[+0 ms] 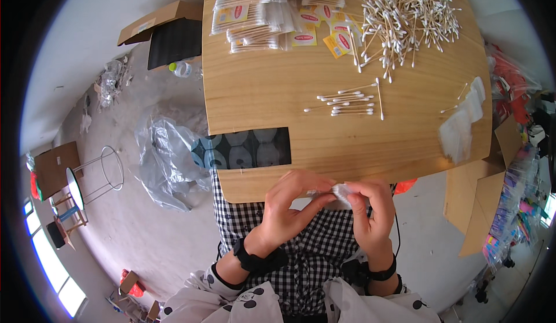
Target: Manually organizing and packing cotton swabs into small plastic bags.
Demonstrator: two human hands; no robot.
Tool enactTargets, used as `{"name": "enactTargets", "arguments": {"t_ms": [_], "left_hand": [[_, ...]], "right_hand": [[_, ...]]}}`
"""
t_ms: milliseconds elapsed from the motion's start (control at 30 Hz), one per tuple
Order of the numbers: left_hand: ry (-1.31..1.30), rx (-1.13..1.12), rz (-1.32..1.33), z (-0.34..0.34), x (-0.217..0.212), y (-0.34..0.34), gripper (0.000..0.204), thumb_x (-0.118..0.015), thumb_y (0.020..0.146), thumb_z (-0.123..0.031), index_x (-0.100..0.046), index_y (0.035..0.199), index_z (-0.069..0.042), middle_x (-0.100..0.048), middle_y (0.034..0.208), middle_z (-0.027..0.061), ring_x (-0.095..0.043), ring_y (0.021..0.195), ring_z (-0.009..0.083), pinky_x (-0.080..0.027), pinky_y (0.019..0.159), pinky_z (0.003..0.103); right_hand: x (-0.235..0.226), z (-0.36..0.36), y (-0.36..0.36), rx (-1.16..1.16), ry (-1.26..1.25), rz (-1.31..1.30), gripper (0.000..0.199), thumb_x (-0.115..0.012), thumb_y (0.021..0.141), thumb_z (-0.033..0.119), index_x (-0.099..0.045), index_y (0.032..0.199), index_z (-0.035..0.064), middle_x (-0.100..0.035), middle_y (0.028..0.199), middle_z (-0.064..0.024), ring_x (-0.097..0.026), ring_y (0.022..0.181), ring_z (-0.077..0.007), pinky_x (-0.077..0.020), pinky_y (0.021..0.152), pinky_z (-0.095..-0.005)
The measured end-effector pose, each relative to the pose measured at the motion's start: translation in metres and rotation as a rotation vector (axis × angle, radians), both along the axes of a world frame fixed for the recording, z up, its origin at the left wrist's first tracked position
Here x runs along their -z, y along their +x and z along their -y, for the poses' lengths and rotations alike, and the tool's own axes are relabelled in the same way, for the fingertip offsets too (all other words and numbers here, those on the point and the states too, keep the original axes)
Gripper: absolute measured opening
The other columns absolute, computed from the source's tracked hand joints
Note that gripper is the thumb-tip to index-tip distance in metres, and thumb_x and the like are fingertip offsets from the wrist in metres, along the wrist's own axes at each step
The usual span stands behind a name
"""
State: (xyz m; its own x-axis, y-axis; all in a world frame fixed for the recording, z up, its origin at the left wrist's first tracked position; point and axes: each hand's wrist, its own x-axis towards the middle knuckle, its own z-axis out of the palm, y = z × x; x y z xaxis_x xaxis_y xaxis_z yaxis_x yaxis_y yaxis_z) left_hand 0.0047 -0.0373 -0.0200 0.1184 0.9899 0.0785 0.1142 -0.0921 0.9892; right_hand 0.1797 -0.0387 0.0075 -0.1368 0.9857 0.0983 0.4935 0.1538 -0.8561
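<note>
My left hand point(292, 204) and my right hand point(372, 207) meet just off the near edge of the table. Between their fingertips they pinch a small clear plastic bag point(341, 194); something whitish shows in it, too small to make out. Beyond them, a loose group of cotton swabs point(350, 104) lies on the wooden table point(255, 85). A large heap of cotton swabs point(408, 19) spreads at the far right. Filled swab bags point(255, 19) are stacked at the far left, beside yellow, red and white printed cards point(340, 40).
Flat clear bags point(457, 129) lie near the table's right edge, with a few single swabs close by. A dark film sheet point(249, 149) covers part of the left edge. Crumpled plastic point(168, 155) is on the floor to the left; a cardboard box point(475, 201) stands at right.
</note>
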Motion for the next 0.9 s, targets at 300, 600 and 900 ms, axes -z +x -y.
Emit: {"name": "enactTargets", "arguments": {"t_ms": [300,600,900], "left_hand": [[-0.22,0.041,0.188,0.01,-0.003,0.005,0.028,-0.076,0.08,0.004,-0.061,0.104,0.0,-0.069,0.107,0.012,-0.067,0.098,0.0198,-0.054,0.083,0.031],[-0.335,0.099,0.326,0.001,-0.029,0.001,0.022,-0.072,0.083,0.005,-0.061,0.101,0.0,-0.068,0.108,0.0122,-0.069,0.097,0.0184,-0.056,0.082,0.028],[-0.329,0.125,0.381,0.004,-0.031,-0.001,0.023,-0.074,0.081,0.007,-0.059,0.098,0.0,-0.066,0.108,0.0187,-0.067,0.1,0.0235,-0.055,0.085,0.033]], "right_hand": [[0.008,0.011,-0.001,0.063,-0.07,-0.175,0.005,-0.058,0.094,0.004,-0.054,0.094,0.0019,-0.055,0.086,-0.0095,-0.05,0.071,-0.0184,-0.0413,0.062,-0.0276],[0.005,0.01,0.004,0.002,0.059,-0.241,0.007,-0.06,0.091,0.003,-0.053,0.093,0.0019,-0.055,0.079,-0.0093,-0.048,0.065,-0.0187,-0.0379,0.058,-0.0297],[0.001,0.011,0.003,-0.001,0.127,-0.246,0.009,-0.06,0.088,-0.001,-0.054,0.095,0.0012,-0.054,0.076,-0.0096,-0.047,0.063,-0.0188,-0.0375,0.057,-0.0304]]}}
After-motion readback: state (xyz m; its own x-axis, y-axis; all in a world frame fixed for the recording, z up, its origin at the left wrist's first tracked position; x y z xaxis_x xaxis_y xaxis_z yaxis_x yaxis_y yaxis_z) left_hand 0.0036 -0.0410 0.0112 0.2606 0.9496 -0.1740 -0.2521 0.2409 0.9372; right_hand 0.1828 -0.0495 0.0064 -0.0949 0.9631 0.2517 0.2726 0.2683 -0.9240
